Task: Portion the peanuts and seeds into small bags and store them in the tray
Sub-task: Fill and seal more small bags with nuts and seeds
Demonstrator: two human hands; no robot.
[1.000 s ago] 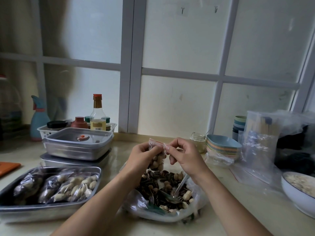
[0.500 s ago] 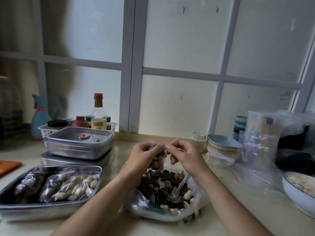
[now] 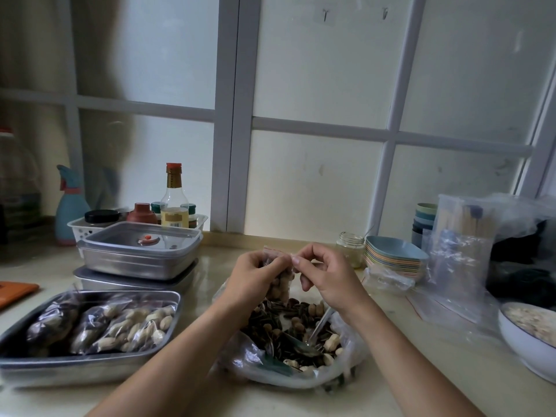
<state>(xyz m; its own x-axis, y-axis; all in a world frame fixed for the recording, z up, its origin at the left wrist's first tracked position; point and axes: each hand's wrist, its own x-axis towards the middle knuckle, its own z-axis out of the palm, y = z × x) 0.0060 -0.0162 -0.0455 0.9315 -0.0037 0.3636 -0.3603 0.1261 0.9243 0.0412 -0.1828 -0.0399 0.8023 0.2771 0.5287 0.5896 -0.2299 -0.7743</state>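
A small clear zip bag (image 3: 282,281) filled with peanuts hangs between both hands above the big open plastic bag (image 3: 346,367) of mixed peanuts and striped seeds. My left hand (image 3: 255,275) grips the small bag's side and top. The fingertips of my right hand (image 3: 326,273) pinch its red-lined top edge. A metal spoon (image 3: 316,332) lies in the nut pile. At the left stands the steel tray (image 3: 90,368), holding several filled small bags (image 3: 132,326).
Stacked lidded steel containers (image 3: 138,263) stand behind the tray, with a basket of bottles (image 3: 174,206) further back. A glass jar (image 3: 350,248), stacked bowls (image 3: 394,257), loose plastic bags (image 3: 457,266) and a white bowl (image 3: 523,347) fill the right side. An orange board (image 3: 15,291) lies far left.
Both hands hold nearly still on the small bag; the fingertips shift slightly along its top edge. Nothing else has moved.
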